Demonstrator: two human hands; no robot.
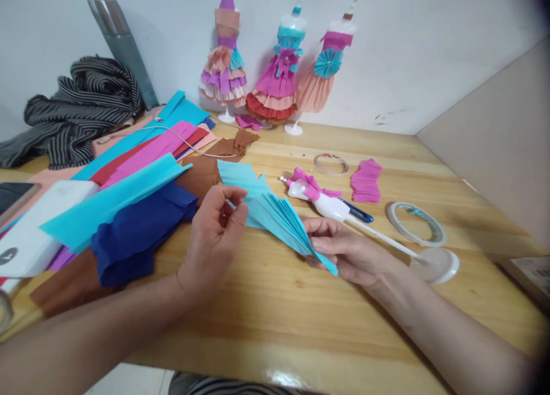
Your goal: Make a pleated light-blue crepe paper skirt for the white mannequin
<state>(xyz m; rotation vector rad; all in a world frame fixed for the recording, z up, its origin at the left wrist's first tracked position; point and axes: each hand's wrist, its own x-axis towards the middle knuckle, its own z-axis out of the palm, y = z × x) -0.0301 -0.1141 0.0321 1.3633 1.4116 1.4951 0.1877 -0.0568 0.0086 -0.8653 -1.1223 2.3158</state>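
A strip of light blue crepe paper (268, 212), folded into fan pleats, lies between my hands above the wooden table (275, 315). My left hand (212, 240) pinches its wide upper edge with thumb and fingers. My right hand (348, 252) grips the gathered narrow end. Just behind my right hand lies a white doll mannequin (333, 206) on its side, with pink paper wrapped on its bust and its round base (436, 264) to the right.
Sheets of blue, dark blue, pink, red and brown crepe paper (141, 177) pile at the left beside a white box (36, 226). Three dressed mannequins (277, 74) stand at the wall. Two tape rolls (416, 223), a pleated pink piece (366, 180) and striped cloth (81, 109) lie around.
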